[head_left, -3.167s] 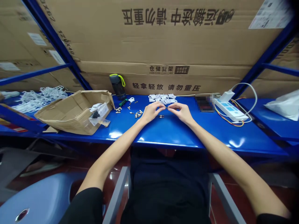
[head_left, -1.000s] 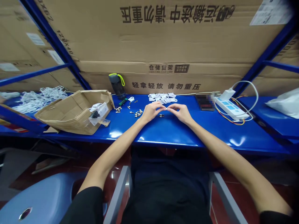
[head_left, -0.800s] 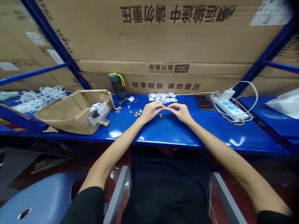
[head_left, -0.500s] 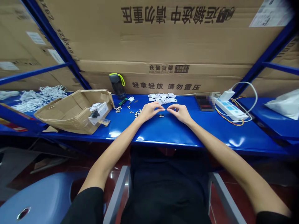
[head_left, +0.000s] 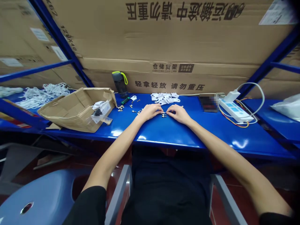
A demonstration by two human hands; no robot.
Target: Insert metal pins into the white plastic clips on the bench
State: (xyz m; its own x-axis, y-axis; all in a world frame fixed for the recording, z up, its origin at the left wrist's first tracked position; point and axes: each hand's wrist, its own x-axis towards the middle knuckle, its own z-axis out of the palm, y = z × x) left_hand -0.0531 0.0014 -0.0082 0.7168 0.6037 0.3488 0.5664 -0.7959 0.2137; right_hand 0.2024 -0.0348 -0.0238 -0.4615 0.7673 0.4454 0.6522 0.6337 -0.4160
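My left hand and my right hand face each other over the middle of the blue tabletop, fingertips almost meeting. Both are pinched round a small white-and-metal pin-like part, mostly covered by the fingers. Just below the fingertips, similar small parts lie side by side on the surface. More of these pieces are partly hidden behind my left hand. Beyond the hands is a pile of flat white plastic pieces. Something small and white shows at the back of my right hand, too small to name.
An open cardboard box stands at left, near loose brass-coloured parts, a green-handled tool and a dark bottle. White cords lie far left. A power strip with cables and a dark, partly blurred object are at right.
Both hands have come down slightly toward the tabletop, bringing the held part beside the ones lying there. The whole view has shifted a little.
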